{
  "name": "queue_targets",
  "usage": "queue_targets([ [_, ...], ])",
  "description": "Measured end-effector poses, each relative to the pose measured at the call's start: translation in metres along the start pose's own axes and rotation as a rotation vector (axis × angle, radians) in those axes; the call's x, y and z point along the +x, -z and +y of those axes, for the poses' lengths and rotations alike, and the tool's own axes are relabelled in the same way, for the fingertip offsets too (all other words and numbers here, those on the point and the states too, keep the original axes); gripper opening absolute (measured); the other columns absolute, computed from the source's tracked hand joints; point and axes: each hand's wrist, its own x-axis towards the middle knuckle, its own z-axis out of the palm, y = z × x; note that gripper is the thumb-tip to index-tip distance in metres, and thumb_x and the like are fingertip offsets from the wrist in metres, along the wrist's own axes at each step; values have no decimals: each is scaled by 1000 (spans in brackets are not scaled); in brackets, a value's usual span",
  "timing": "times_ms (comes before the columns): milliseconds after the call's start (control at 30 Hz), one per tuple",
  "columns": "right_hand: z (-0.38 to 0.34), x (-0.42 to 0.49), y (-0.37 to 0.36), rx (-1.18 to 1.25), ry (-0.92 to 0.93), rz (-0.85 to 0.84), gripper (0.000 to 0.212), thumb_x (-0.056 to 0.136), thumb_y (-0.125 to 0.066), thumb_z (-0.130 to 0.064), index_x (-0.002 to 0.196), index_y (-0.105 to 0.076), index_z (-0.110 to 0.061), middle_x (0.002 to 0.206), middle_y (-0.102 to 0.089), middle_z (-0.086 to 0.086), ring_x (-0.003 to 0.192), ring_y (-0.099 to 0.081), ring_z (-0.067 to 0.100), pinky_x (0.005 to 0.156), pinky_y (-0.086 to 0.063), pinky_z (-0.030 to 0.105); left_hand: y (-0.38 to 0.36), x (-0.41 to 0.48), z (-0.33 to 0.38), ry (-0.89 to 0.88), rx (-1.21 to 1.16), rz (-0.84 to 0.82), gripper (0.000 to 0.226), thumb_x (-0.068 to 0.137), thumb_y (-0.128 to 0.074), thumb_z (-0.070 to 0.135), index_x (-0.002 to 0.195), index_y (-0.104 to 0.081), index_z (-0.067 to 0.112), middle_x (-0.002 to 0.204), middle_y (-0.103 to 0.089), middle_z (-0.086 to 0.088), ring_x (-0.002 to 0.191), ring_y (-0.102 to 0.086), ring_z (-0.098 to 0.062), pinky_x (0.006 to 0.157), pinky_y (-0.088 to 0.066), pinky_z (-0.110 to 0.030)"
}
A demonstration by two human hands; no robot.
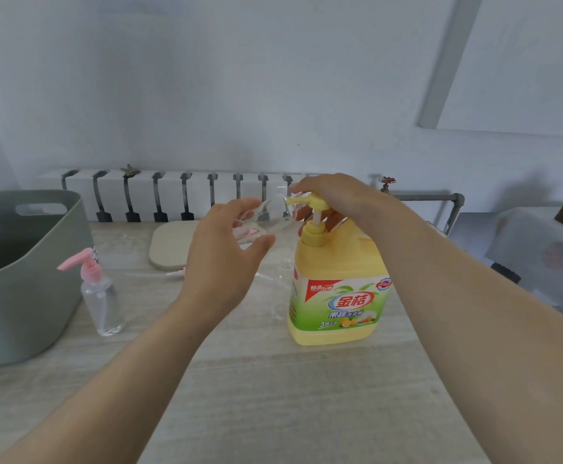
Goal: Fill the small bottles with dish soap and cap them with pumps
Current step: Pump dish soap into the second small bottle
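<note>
A big yellow dish soap jug (pixel 337 296) stands on the table right of centre. My right hand (pixel 333 192) rests on top of its yellow pump head (pixel 313 200). My left hand (pixel 226 249) holds a small clear bottle (pixel 266 219) tilted, its mouth up against the pump's nozzle. At the left stands a second small clear bottle (pixel 104 306), upright and capped with a pink pump (pixel 84 262). Behind the jug's left shoulder shows the mouth of another clear bottle (pixel 286 262). A loose pump with a long tube (pixel 169 273) lies flat behind my left hand.
A grey-green plastic tub (pixel 19 276) stands at the table's left edge. A beige mat (pixel 173 246) lies at the back centre. A white radiator (pixel 179 192) runs along the wall behind the table (pixel 273 396), with a pipe and valve (pixel 387 184) to its right.
</note>
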Motion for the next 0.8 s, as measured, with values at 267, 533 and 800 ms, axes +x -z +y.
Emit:
queue_targets([
  [267,1,4,0,-54,-10,21,22,87,-53,-31,83,-68,-15,62,-72,-4,58,-62,12,44,-45,16,1,-1,-1,-6,6,-4,49,84,-74,26,130,-57,31,114,-57,14,101,-51,-2,75,-31,-6],
  [533,1,6,-3,-130,-47,47,28,83,-52,-18,61,-68,-12,59,-71,-4,44,-56,4,43,-42,15,-1,-4,-3,12,-12,-23,49,84,-73,23,130,-57,28,116,-58,11,105,-51,-6,87,-35,-23],
  [800,3,-1,-1,-148,1,27,36,87,-56,-35,61,-72,-17,55,-69,-7,53,-64,1,60,-47,25,-1,-4,-3,7,-12,-35,48,85,-72,25,129,-56,29,118,-58,11,104,-51,-2,78,-31,-8],
])
